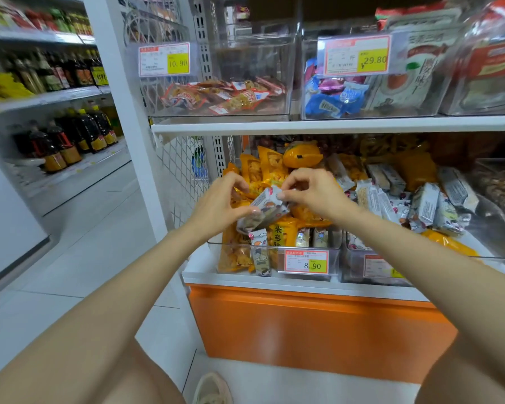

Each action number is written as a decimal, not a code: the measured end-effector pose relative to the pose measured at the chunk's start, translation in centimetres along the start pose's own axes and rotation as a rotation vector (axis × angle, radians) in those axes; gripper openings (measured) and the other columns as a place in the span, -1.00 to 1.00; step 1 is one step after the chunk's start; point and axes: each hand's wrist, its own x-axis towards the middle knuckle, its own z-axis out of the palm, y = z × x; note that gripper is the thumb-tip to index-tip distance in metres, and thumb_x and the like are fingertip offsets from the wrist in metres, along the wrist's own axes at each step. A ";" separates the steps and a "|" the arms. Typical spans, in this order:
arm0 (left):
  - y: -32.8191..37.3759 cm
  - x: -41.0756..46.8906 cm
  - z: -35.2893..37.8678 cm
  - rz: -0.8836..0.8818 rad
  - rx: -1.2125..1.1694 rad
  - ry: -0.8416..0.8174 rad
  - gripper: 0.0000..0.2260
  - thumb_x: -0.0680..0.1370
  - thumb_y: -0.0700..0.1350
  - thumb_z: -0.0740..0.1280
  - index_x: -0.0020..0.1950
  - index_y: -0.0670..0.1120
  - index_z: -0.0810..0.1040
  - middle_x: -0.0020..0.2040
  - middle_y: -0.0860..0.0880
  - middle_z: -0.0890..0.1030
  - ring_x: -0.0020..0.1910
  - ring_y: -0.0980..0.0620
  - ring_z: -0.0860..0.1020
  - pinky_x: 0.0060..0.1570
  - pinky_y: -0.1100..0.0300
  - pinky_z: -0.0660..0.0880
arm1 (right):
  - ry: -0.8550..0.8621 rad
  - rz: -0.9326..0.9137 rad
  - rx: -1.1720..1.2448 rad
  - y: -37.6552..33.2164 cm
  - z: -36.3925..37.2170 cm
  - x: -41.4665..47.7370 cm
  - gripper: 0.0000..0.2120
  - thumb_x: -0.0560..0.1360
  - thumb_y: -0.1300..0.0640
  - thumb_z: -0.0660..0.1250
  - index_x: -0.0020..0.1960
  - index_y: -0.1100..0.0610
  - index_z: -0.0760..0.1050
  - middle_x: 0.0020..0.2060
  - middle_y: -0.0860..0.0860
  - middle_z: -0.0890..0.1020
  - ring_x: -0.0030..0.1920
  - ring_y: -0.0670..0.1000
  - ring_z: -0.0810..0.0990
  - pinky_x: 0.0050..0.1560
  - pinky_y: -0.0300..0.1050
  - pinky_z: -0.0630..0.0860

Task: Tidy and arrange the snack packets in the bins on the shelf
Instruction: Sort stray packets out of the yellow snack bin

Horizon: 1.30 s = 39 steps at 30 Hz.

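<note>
Hovering just above the 8.90 price tag (306, 261), one white snack packet (264, 209) is pinched at either end by the left hand (219, 199) and right hand (312, 191), over a clear bin (336, 258) of orange packets (263, 167); one stray packet (260, 253) sits just left of the tag.

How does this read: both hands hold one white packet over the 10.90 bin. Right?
Wrong bin. In the head view the left hand and right hand hold the white packet over the 8.90 bin on the lower shelf. The 10.90 bin sits on the shelf above, with no hand near it.
</note>
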 end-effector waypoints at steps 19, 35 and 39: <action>2.3 1.1 1.7 0.278 0.345 -0.001 -0.92 0.49 -0.08 0.34 -0.12 -0.05 0.48 -0.05 0.01 0.50 -0.02 -0.01 0.43 -0.11 0.08 0.40 | 0.197 0.047 0.112 -0.9 -10.0 -4.6 -0.89 0.41 0.24 0.45 -0.26 0.14 0.55 -0.49 -0.08 0.59 -0.48 -0.19 0.51 -0.44 -0.42 0.39; 14.1 4.9 7.4 0.026 -0.278 0.028 -0.83 0.50 -0.20 0.31 -0.21 -0.03 0.35 -0.27 -0.05 0.53 -0.22 -0.11 0.57 -0.18 -0.08 0.51 | 0.461 0.214 -0.026 4.3 -18.5 -9.9 -0.90 0.41 0.23 0.45 -0.25 0.18 0.56 -0.34 0.08 0.60 -0.39 -0.13 0.55 -0.28 -0.30 0.51; 14.2 5.4 8.8 -0.037 -0.336 0.017 -0.74 0.49 -0.20 0.34 -0.28 0.05 0.31 -0.23 -0.10 0.55 -0.20 -0.15 0.60 -0.15 -0.17 0.53 | 0.538 0.348 0.001 7.7 -17.7 -9.9 -0.89 0.42 0.23 0.44 -0.27 0.14 0.55 -0.32 0.09 0.61 -0.27 0.05 0.60 -0.17 -0.02 0.57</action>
